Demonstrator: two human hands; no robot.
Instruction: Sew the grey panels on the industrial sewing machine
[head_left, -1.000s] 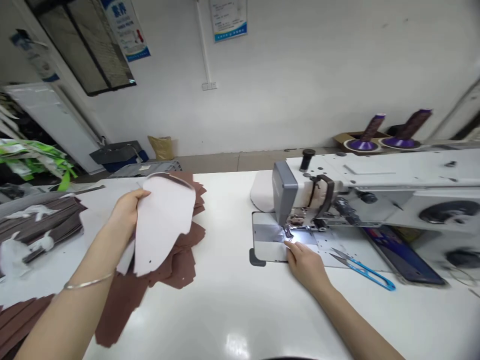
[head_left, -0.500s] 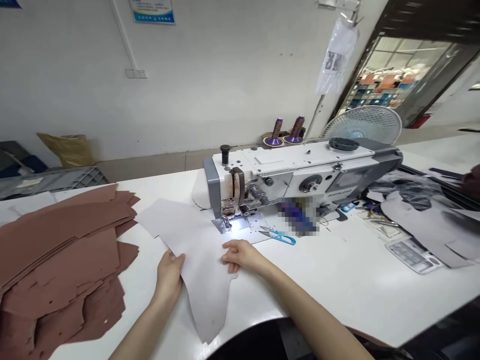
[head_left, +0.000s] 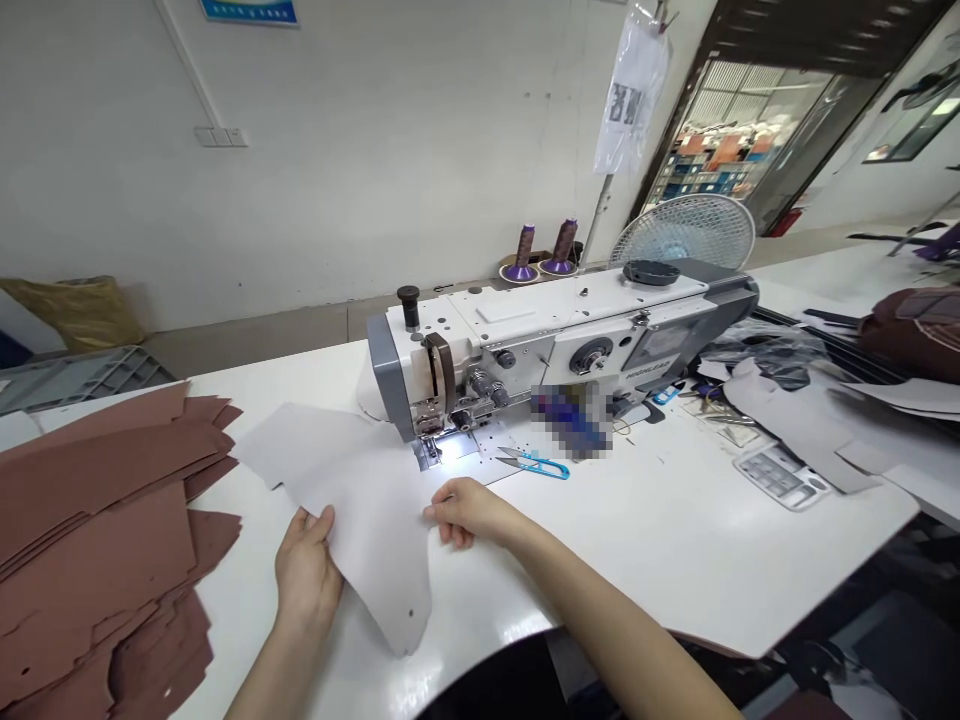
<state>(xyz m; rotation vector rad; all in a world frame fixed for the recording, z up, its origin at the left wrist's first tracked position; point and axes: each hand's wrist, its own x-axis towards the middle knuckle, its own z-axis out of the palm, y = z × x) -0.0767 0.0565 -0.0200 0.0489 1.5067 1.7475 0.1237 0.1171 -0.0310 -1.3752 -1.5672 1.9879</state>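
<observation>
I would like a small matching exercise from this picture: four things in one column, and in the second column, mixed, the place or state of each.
1. white piece
2. brown pieces
3. snips
4. spools

A. upright, behind the sewing machine
B. in a stack, at the left of the view
C. touched by the left hand and the right hand
D. blue-handled, blades apart

Pairs: 1-C, 2-B, 3-D, 4-A

Pcs stack (head_left: 97, 540) on tbl (head_left: 660, 530), L of panel (head_left: 337, 470), w/ sewing m/c (head_left: 525, 325) behind-R, snips (head_left: 553, 466) R.
</observation>
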